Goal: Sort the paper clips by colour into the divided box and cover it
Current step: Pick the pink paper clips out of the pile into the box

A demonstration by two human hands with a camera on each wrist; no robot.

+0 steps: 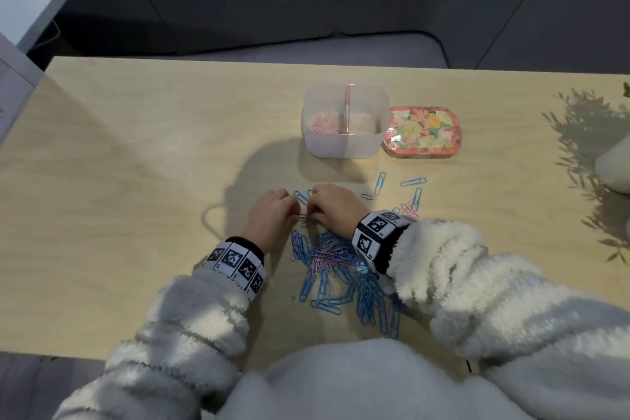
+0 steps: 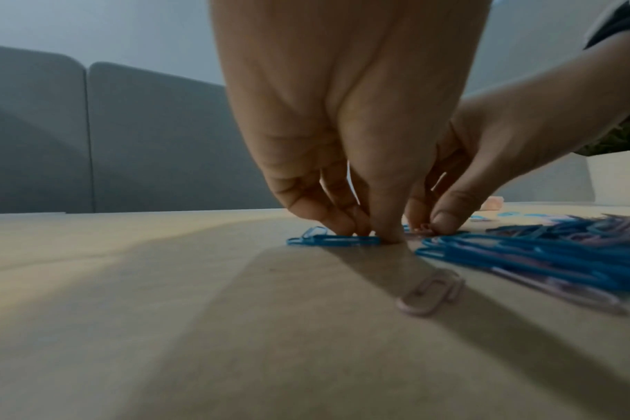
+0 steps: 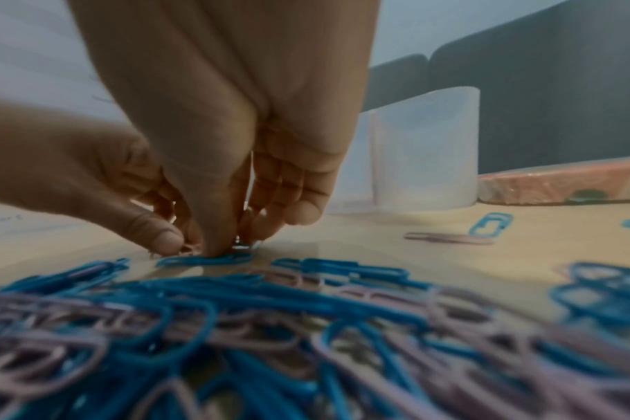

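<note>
Both my hands are down at the far edge of the mixed pile of paper clips, fingertips meeting on the wooden table. My left hand has its fingers curled down, tips pressing on a blue clip lying flat, I'd say to pin it while I work. My right hand is curled the same way, thumb and fingertips nipping at something small and pink right beside the left thumb; whether it is truly gripped or only being teased loose, I cannot tell.

Two hands on one spot suggests tangled clips: one holds, the other pulls.

The divided box stands open farther across the table, well apart from my hands, pink clips already in its left compartment, the right one looking bare. That reads as pinks first, and early going, since the pile is big and mostly blue. The floral lid lies flat just right of the box, touching or nearly so, parked ready for the cover at the end. A few stray clips, blue and pink, lie scattered between pile and box. One loose pink clip sits nearer my left wrist.
</note>
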